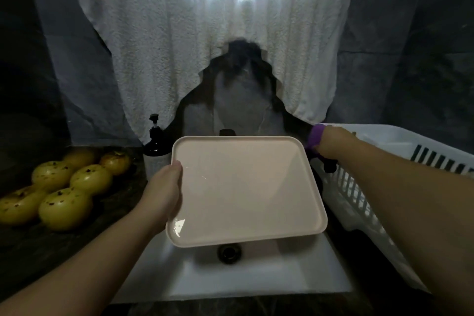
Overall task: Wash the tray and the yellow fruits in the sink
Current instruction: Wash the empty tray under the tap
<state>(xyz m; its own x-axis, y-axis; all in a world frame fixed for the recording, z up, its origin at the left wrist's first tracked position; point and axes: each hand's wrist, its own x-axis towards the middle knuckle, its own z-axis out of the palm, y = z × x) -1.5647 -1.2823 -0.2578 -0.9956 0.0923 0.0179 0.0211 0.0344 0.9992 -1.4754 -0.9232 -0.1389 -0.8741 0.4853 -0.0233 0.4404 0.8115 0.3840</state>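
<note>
A pale pink rectangular tray [246, 190] hangs tilted over the white sink [256, 274]. My left hand [164, 192] grips its left edge, thumb on the rim. Behind the tray's far right corner, my right hand [331, 143] holds a purple thing [315, 136], too small to name. Several yellow fruits [64, 187] with brown specks lie on the dark counter to the left. The drain [229, 254] shows just under the tray's near edge.
A dark soap pump bottle [155, 141] stands behind the tray's left corner. A white slatted dish basket [400, 161] sits right of the sink. A white towel [218, 46] hangs over the wall behind.
</note>
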